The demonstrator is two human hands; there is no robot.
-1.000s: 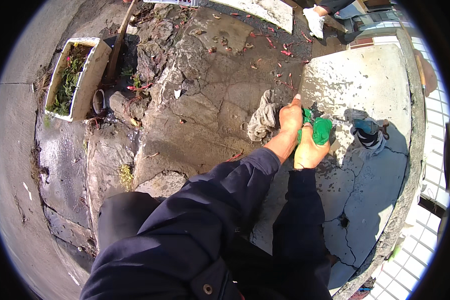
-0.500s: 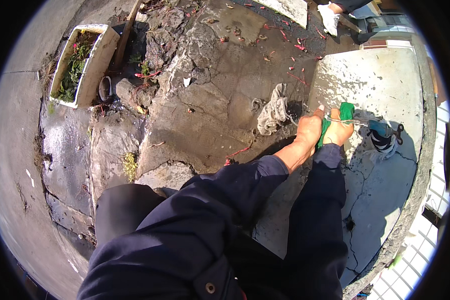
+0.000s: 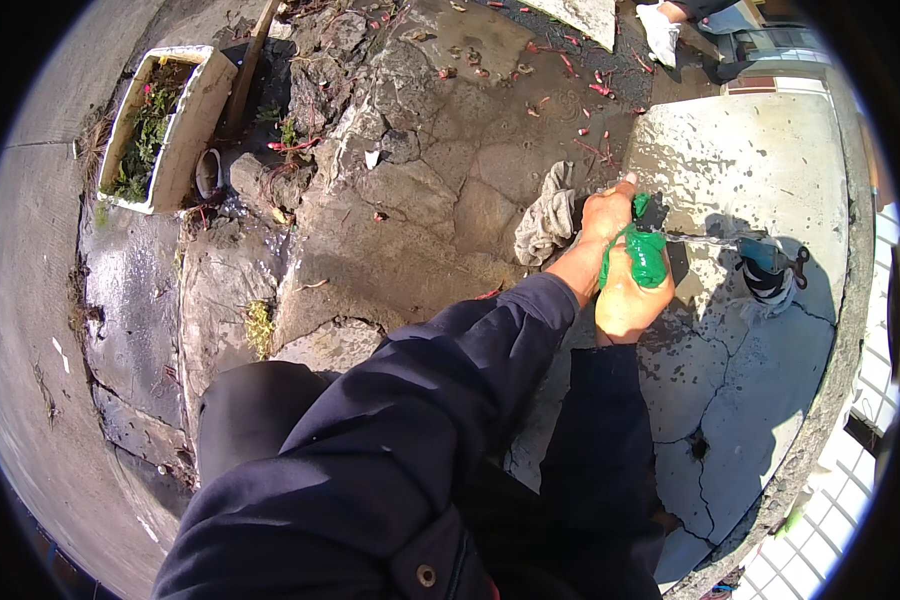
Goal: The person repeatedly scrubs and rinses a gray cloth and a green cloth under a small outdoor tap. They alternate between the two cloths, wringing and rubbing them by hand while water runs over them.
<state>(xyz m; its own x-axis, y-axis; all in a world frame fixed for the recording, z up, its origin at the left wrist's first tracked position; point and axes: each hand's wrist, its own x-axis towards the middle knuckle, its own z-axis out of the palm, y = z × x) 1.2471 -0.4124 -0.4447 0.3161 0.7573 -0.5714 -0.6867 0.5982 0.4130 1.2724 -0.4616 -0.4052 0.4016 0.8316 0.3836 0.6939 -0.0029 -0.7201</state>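
Note:
A shiny, wet green cloth [image 3: 645,258] lies bunched over my right hand [image 3: 630,308], whose fingers curl up around it. Pressed against its far left side, my left hand [image 3: 607,212] is closed with the thumb uppermost; a small green end shows beside its fingers. A thin stream of water [image 3: 698,239] runs from a tap [image 3: 768,265] on the right toward the cloth. The tap has a dark handle and a blue and black-and-white wrapping. Just left of my left hand lies a crumpled grey rag [image 3: 546,222].
A pale, cracked concrete slab [image 3: 750,150] lies under the tap, with white tiles [image 3: 850,490] beyond its right edge. Broken wet paving [image 3: 400,225] spreads leftward to a white planter [image 3: 192,125]. Scattered red bits [image 3: 600,90] lie ahead, near another person's limb with something white [image 3: 660,35].
My right hand has moved left and nearer to me, turning so the green cloth now lies bunched over it. My left hand has shifted slightly left and away from me.

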